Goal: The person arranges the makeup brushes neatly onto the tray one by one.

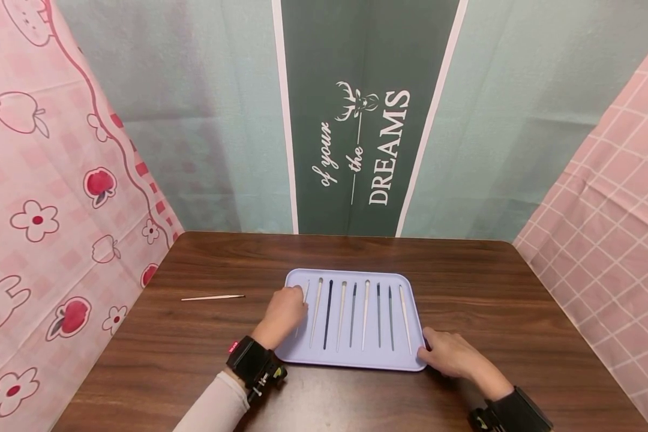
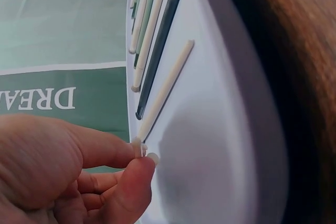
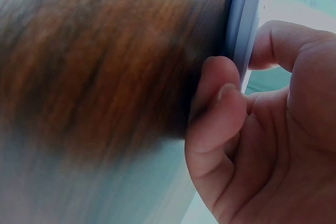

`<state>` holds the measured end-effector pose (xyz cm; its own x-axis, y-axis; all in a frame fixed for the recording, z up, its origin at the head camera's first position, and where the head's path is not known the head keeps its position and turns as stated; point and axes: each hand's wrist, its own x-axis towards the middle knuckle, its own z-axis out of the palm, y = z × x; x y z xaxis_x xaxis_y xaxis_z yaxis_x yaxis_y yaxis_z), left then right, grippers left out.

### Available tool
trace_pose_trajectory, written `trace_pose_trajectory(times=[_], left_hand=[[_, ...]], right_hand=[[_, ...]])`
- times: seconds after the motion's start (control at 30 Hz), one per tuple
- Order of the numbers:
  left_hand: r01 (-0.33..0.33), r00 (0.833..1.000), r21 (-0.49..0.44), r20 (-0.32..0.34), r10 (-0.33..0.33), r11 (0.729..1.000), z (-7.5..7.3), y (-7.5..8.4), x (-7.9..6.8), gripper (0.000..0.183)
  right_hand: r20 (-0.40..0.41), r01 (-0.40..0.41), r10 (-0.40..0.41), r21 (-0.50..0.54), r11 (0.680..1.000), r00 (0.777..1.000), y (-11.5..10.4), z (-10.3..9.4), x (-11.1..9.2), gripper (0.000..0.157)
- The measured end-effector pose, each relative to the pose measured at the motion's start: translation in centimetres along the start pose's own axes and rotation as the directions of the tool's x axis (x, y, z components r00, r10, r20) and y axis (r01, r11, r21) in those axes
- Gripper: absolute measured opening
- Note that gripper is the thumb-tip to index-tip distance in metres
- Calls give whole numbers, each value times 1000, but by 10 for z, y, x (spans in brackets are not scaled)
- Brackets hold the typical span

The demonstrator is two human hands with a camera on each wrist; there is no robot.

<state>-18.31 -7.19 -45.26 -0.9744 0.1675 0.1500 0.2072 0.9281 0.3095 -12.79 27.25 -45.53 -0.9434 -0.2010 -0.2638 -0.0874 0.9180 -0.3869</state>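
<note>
A pale lilac tray lies on the table with several slim brushes in a row, cream-handled ones such as the cream brush and dark ones such as the dark brush. At the tray's left end, my left hand pinches a thin pale brush between thumb and forefinger; the fingers hide most of it. In the left wrist view, the fingertips meet right by the end of the neighbouring cream brush. My right hand grips the tray's right rim near its front corner, fingers curled at the edge.
One more slender pale brush with a dark tip lies on the brown wooden table, left of the tray. A green printed cloth hangs behind the table, and pink patterned cloths hang at both sides.
</note>
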Motion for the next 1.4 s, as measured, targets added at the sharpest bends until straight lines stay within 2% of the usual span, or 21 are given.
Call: trace_pose_trajectory(times=[0.2,0.8,1.4], left_hand=[[-15,1000,2,-16,15,1000,2,1,-1,16],[12,1000,23,-5,-12,1000,11,0,-1,17],[-10,1000,31,-24,11,999,9,1,-3,19]], right_hand=[[2,1,-1,9,1000,1000,-1,0,0,19],[-5,3,-3,-2,1000,1000,0,1,0,19],[-3,-9,9,4,1000,1000,-1,1,0,19]])
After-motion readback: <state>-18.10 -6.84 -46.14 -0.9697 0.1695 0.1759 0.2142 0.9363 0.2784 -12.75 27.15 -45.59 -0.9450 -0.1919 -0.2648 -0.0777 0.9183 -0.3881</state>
